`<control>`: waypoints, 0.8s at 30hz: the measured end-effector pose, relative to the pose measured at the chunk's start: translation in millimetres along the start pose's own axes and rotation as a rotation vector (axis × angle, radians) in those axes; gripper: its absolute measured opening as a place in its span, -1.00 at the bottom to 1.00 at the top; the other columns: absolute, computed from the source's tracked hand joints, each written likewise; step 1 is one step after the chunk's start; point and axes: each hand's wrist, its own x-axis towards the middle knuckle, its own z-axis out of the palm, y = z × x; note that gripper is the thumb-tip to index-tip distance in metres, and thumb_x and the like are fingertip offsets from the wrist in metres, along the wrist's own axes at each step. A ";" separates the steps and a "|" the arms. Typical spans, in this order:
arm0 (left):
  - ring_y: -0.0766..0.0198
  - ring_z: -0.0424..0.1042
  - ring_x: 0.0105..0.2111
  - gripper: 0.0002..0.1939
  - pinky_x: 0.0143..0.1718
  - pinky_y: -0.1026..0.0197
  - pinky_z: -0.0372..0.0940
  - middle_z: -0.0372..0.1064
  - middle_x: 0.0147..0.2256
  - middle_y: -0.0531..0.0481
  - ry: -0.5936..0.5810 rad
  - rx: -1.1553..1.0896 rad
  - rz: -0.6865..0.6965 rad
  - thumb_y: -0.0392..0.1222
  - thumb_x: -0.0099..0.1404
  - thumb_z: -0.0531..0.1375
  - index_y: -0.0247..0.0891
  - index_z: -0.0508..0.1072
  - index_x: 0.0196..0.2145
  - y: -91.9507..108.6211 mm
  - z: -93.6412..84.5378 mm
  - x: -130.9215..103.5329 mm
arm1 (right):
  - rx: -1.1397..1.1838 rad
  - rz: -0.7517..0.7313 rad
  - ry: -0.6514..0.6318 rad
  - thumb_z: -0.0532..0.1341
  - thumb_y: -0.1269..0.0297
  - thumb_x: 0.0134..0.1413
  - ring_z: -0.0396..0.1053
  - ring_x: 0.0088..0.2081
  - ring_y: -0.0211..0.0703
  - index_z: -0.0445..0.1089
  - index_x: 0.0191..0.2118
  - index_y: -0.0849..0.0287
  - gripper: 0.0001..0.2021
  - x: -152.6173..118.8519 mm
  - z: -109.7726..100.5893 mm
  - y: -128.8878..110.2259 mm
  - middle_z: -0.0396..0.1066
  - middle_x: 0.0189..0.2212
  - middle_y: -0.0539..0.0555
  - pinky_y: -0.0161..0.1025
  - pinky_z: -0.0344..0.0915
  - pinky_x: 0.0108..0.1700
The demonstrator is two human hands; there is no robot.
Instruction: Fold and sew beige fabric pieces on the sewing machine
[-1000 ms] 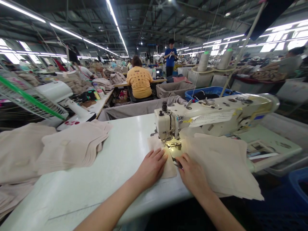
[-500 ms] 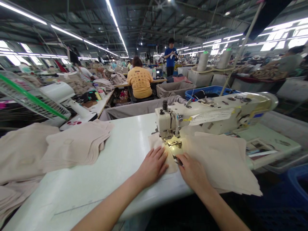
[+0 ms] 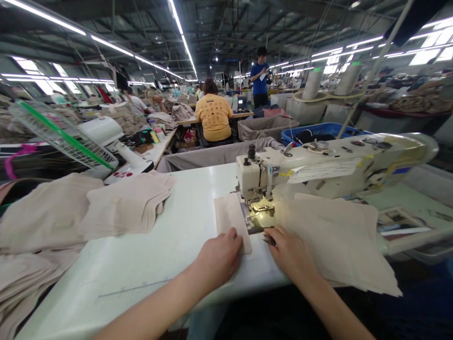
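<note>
My left hand (image 3: pixel 221 252) rests with curled fingers on the near end of a narrow beige fabric piece (image 3: pixel 230 217), its fingertips closed at the cloth. This piece lies flat just left of the needle area of a white sewing machine (image 3: pixel 249 177). In my right hand (image 3: pixel 288 248) is a small dark metal tool (image 3: pixel 270 240), pinched near the front of the lit metal plate (image 3: pixel 262 219). Beneath and beside that hand, a stack of larger beige panels (image 3: pixel 332 236) spreads to the right. What the tool is, I cannot tell.
Stacked beige pieces (image 3: pixel 123 205) lie on the table's left side, near a white fan (image 3: pixel 102 132). Behind the machine are a blue basket (image 3: pixel 304 130) and thread cones (image 3: pixel 311 82). One person (image 3: pixel 213 115) sits ahead; another (image 3: pixel 259 80) stands.
The narrow piece now lies clear of the presser foot, further left. My left hand has drawn back toward me and its fingers have curled. The view has shifted slightly left.
</note>
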 end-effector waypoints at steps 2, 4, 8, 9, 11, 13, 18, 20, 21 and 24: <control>0.02 0.49 -0.09 -0.63 -0.19 0.07 0.46 0.38 0.06 -0.26 0.069 0.083 -0.086 -0.42 0.30 0.04 -0.31 0.40 0.03 -15.0 6.2 23.5 | 0.046 -0.017 0.056 0.18 0.50 0.16 0.55 -0.23 -0.05 0.49 -0.05 0.08 -0.71 -4.1 -4.9 5.5 0.56 -0.16 0.03 -0.20 0.41 -0.26; -0.02 0.38 0.13 -0.54 0.06 0.01 0.37 0.28 0.19 -0.35 0.209 0.143 -0.162 -0.46 0.33 0.00 -0.37 0.31 0.17 -34.0 13.2 47.9 | 0.090 -0.005 0.155 0.17 0.52 0.14 0.55 -0.21 -0.06 0.49 -0.06 0.09 -0.69 -9.8 -13.4 17.1 0.57 -0.17 0.02 -0.20 0.41 -0.22; -0.10 0.24 0.25 -0.52 0.25 -0.09 0.19 0.19 0.27 -0.40 0.323 0.124 -0.228 -0.38 0.39 -0.02 -0.47 0.26 0.24 -57.5 28.5 76.7 | 0.103 0.077 0.326 0.17 0.46 0.18 0.54 -0.14 -0.05 0.48 -0.08 0.11 -0.76 -25.5 -39.8 49.3 0.57 -0.12 0.06 -0.18 0.41 -0.16; -0.10 0.24 0.25 -0.51 0.25 -0.09 0.19 0.19 0.28 -0.37 0.339 0.113 -0.210 -0.38 0.40 -0.03 -0.44 0.27 0.25 -59.3 32.1 78.8 | 0.099 0.075 0.312 0.18 0.43 0.21 0.53 -0.13 -0.05 0.49 -0.09 0.12 -0.79 -29.7 -46.4 55.9 0.57 -0.13 0.06 -0.18 0.41 -0.15; -0.08 0.26 0.25 -0.52 0.26 -0.09 0.19 0.25 0.26 -0.30 0.359 0.087 -0.143 -0.37 0.40 -0.04 -0.39 0.31 0.23 -60.2 37.9 79.2 | 0.083 0.033 0.207 0.22 0.37 0.23 0.54 -0.19 -0.09 0.49 -0.12 0.10 -0.86 -37.7 -56.1 64.2 0.56 -0.14 0.04 -0.20 0.42 -0.19; -0.06 0.28 0.24 -0.53 0.27 -0.07 0.20 0.29 0.23 -0.27 0.376 0.071 -0.087 -0.36 0.40 -0.04 -0.37 0.34 0.21 -59.7 41.2 77.4 | 0.045 -0.048 0.070 0.28 0.32 0.20 0.54 -0.21 -0.10 0.49 -0.12 0.10 -0.86 -44.0 -59.1 66.0 0.54 -0.08 0.04 -0.20 0.43 -0.21; -0.05 0.27 0.25 -0.52 0.27 -0.05 0.20 0.29 0.23 -0.28 0.342 0.103 -0.079 -0.37 0.40 -0.05 -0.41 0.34 0.22 -57.3 36.5 75.0 | -0.086 -0.148 -0.048 0.28 0.32 0.20 0.55 -0.20 -0.03 0.49 -0.10 0.13 -0.84 -51.6 -47.6 62.8 0.51 0.00 0.10 -0.18 0.45 -0.26; -0.05 0.25 0.27 -0.52 0.27 -0.03 0.20 0.26 0.25 -0.29 0.291 0.135 -0.082 -0.39 0.40 -0.04 -0.44 0.31 0.23 -54.0 29.3 72.9 | -0.100 -0.168 -0.040 0.23 0.37 0.23 0.55 -0.21 -0.03 0.50 -0.11 0.13 -0.84 -52.0 -44.4 65.0 0.51 0.01 0.10 -0.18 0.45 -0.26; -0.04 0.24 0.27 -0.52 0.27 -0.02 0.21 0.25 0.26 -0.30 0.267 0.154 -0.079 -0.39 0.40 -0.04 -0.44 0.30 0.23 -51.2 24.7 70.7 | -0.097 -0.180 -0.037 0.21 0.41 0.22 0.55 -0.21 -0.03 0.50 -0.10 0.13 -0.82 -51.7 -44.0 67.0 0.52 0.01 0.10 -0.18 0.45 -0.25; -0.05 0.36 0.17 -0.59 0.13 -0.01 0.33 0.33 0.19 -0.33 0.189 0.201 -0.079 -0.42 0.38 -0.02 -0.41 0.39 0.13 -36.3 10.0 59.4 | -0.046 -0.189 -0.041 0.16 0.53 0.14 0.55 -0.16 -0.04 0.51 -0.09 0.13 -0.71 -50.1 -46.7 74.0 0.52 0.03 0.09 -0.18 0.45 -0.17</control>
